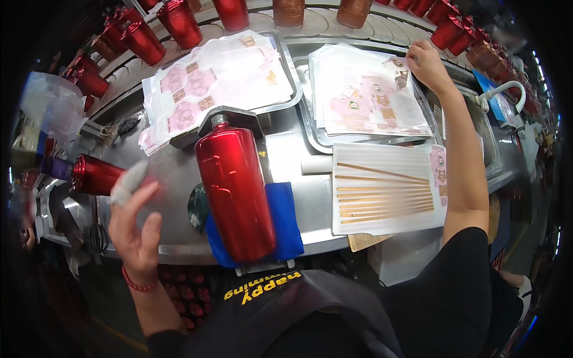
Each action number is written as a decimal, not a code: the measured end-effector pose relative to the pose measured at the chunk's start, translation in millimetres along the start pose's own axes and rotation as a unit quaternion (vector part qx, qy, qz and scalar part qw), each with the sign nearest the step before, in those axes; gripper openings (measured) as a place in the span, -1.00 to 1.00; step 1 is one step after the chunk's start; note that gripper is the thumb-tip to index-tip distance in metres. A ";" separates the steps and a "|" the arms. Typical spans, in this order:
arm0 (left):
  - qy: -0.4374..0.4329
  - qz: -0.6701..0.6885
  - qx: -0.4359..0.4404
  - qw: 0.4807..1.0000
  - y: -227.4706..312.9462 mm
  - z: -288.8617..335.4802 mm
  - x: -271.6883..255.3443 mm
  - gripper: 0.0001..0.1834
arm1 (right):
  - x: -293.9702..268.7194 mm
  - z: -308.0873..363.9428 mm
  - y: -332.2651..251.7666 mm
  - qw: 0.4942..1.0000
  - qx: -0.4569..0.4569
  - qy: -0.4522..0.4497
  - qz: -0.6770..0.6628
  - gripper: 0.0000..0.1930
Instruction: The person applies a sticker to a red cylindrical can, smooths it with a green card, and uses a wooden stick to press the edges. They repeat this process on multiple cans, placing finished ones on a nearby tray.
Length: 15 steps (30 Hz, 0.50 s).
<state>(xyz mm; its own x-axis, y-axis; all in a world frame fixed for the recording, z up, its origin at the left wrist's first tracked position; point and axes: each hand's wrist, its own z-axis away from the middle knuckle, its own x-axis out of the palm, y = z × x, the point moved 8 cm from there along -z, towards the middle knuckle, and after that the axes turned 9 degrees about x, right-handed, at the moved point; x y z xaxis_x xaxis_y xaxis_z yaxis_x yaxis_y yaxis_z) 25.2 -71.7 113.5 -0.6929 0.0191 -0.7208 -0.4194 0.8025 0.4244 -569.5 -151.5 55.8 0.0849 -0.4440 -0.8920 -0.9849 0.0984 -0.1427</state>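
Note:
A glossy red bottle (236,185) with a bare grey neck leans on a dark angled stand, its base over a blue cloth (283,218). Left of it, my left hand (136,232) hovers with fingers apart, a pale cover on one fingertip and a red band at the wrist; it holds nothing. Far right, my right hand (427,65) is closed at the upper corner of a stack of printed decal sheets (370,89) in a metal tray (310,128). What its fingers pinch is hidden. A second red bottle (95,174) lies beyond my left hand.
More decal sheets (221,77) fill another tray at the back left. Several thin gold strips (385,194) lie on a white sheet at the right. Red bottles (179,24) and copper-coloured ones (353,12) line a curved conveyor behind. A faucet (507,89) and sink stand far right.

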 end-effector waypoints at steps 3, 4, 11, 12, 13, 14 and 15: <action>-0.025 0.030 0.083 0.996 30.3 -81.4 25.8 -0.65 | -58.8 16.4 -70.3 0.997 -0.056 0.003 -0.060 -0.88; -0.032 0.056 0.126 0.990 43.8 -107.9 37.1 -0.63 | -74.3 18.1 -95.5 0.995 -0.060 -0.001 -0.082 -0.88; -0.089 0.018 0.224 0.970 90.5 -219.3 153.3 -0.35 | -137.6 52.7 -201.0 0.967 -0.162 -0.023 -0.195 -0.85; -0.124 0.029 0.209 0.970 90.9 -220.9 155.7 -0.56 | -142.9 56.9 -209.1 0.960 -0.170 -0.028 -0.221 -0.85; -0.155 0.129 0.172 0.964 89.3 -221.2 161.7 -0.65 | -147.2 63.3 -207.5 0.954 -0.154 -0.023 -0.256 -0.83; -0.186 0.225 0.135 0.947 87.3 -221.0 167.8 -0.73 | -147.3 66.7 -201.4 0.951 -0.124 -0.009 -0.283 -0.83; -0.168 0.230 0.132 0.949 85.1 -218.8 163.3 -0.77 | -142.7 70.1 -194.9 0.946 -0.095 0.006 -0.310 -0.83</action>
<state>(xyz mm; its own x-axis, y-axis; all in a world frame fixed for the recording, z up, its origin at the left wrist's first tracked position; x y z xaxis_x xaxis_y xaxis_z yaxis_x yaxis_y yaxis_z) -252.0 -130.8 151.8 -0.5216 0.5571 -0.6463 0.0743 0.7842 0.6160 -379.0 -44.9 180.8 0.6548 -0.3745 -0.6565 -0.7556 -0.3452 -0.5567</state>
